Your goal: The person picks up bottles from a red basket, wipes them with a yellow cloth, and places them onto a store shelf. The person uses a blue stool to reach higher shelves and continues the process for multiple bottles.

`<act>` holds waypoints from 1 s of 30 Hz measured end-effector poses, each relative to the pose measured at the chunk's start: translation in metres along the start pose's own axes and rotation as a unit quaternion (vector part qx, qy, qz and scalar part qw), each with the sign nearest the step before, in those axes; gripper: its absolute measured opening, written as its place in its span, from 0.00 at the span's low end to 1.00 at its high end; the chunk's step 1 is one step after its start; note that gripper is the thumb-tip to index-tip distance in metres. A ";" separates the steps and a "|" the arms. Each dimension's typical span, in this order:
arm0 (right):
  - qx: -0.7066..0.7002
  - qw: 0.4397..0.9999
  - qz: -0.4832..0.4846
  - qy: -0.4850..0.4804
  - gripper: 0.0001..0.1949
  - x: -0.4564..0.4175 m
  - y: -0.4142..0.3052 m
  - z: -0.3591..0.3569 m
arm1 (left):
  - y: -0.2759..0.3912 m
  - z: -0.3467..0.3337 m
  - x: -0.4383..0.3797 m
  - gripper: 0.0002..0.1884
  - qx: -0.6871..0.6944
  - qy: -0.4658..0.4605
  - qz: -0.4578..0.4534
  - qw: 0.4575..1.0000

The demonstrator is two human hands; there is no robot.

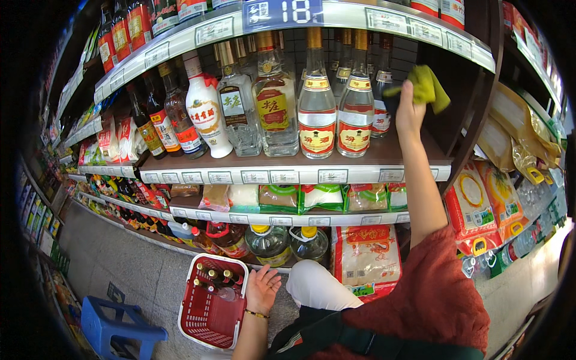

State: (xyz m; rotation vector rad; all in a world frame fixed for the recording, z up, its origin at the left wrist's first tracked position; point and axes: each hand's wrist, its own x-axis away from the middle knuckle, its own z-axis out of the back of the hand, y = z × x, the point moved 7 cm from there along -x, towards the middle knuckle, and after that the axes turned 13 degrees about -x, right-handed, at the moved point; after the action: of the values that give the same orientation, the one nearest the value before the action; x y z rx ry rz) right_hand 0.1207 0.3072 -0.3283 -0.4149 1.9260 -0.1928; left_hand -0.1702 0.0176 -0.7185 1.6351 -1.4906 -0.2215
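Note:
My right hand [410,114] grips a yellow-green cloth [427,87] in front of the right end of the liquor shelf [292,163]. To its left stand two clear liquor bottles [317,103] with red and cream labels, and another clear bottle [381,114] sits farther back, close to the cloth. My left hand [263,288] is low, palm up with fingers apart and nothing in it. It is beside the rim of a red shopping basket [208,310]; whether it touches the rim I cannot tell. Several bottles [220,279] lie or lean inside the basket.
A blue plastic stool [123,328] is on the floor left of the basket. Large oil jugs [267,245] and a rice bag [366,252] line the bottom shelf near my knee. A white porcelain-like bottle [207,112] and more glass bottles fill the shelf's left. A dark upright panel [477,99] bounds its right side.

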 end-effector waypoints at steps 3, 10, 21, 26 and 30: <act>0.155 0.987 -0.024 -0.039 0.21 -0.043 0.025 -0.014 | -0.009 -0.018 -0.003 0.27 -0.005 0.002 0.018 1.000; 0.251 0.963 -0.055 -0.084 0.31 -0.088 0.074 -0.042 | -0.006 -0.060 -0.004 0.25 -0.053 -0.027 0.032 0.998; 0.231 0.955 0.053 -0.176 0.18 -0.119 0.095 -0.047 | 0.038 -0.240 -0.003 0.20 -0.285 -0.250 -0.039 0.924; 0.219 0.967 -0.036 -0.125 0.21 -0.123 0.077 -0.026 | 0.077 -0.344 -0.004 0.22 -0.436 -0.275 -0.269 0.814; 0.102 0.981 -0.122 -0.111 0.20 -0.122 0.074 -0.011 | 0.098 -0.394 -0.010 0.29 -0.486 -0.192 -0.425 0.739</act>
State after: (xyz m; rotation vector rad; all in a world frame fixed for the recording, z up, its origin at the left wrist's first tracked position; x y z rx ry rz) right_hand 0.1372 0.4203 -0.2429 -0.5110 1.6145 -0.4806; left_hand 0.0132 0.2251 -0.4220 1.2364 -0.4983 -1.6328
